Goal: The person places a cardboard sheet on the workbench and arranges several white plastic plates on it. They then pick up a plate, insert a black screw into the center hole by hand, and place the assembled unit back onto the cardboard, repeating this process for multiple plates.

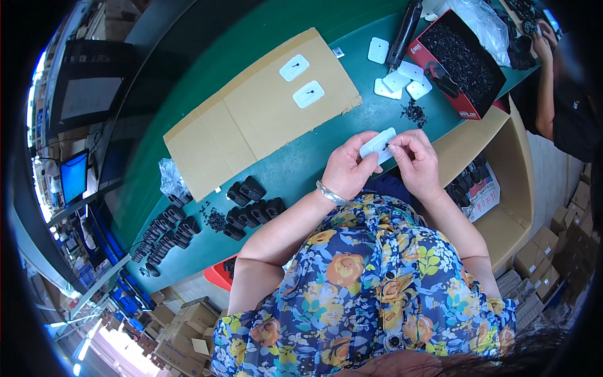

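My left hand (348,168) holds a small white rounded plate (377,144) over the green table's near edge. My right hand (414,157) pinches a tiny dark part against the plate's middle; the part is too small to make out. Two finished white plates (294,67) (308,93) with dark pieces in them lie on a cardboard sheet (251,119). Several bare white plates (397,80) lie beside a red box of small black parts (461,63). A little heap of black screws (414,112) sits just beyond my right hand.
A dark power screwdriver (402,34) lies by the red box. Black plastic housings (251,204) cluster at my left, with more rows (164,235) further left. Another person's arm (545,75) works at the far right. Cardboard boxes (540,264) stand below the shelf.
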Tool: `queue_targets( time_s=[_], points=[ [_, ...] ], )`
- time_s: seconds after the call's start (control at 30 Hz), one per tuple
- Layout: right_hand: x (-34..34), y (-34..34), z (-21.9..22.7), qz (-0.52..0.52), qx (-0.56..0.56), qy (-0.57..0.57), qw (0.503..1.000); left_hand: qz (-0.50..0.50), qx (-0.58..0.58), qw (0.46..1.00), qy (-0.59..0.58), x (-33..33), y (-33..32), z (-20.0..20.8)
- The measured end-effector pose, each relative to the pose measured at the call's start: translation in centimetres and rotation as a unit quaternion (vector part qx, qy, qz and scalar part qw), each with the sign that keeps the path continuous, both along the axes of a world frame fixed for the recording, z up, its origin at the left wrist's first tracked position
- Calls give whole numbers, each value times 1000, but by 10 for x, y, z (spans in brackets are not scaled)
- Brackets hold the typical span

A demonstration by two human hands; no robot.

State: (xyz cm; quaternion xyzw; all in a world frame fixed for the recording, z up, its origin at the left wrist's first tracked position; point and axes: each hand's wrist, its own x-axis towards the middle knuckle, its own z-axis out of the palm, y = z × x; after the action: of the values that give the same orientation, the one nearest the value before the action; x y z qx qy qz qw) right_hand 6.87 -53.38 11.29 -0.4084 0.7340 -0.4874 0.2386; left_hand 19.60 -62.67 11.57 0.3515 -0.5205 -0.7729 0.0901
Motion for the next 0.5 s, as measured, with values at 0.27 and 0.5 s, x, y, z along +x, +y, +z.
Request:
queue_targets(
  time_s=[0.27, 0.5],
  points=[
    [-1, -3, 9, 13, 78, 26, 997, -12, -1, 1000, -7, 3, 3, 1],
    [4, -6, 13, 4, 101, 30, 994, 38, -49, 998, 11, 3, 7, -5]
  ],
)
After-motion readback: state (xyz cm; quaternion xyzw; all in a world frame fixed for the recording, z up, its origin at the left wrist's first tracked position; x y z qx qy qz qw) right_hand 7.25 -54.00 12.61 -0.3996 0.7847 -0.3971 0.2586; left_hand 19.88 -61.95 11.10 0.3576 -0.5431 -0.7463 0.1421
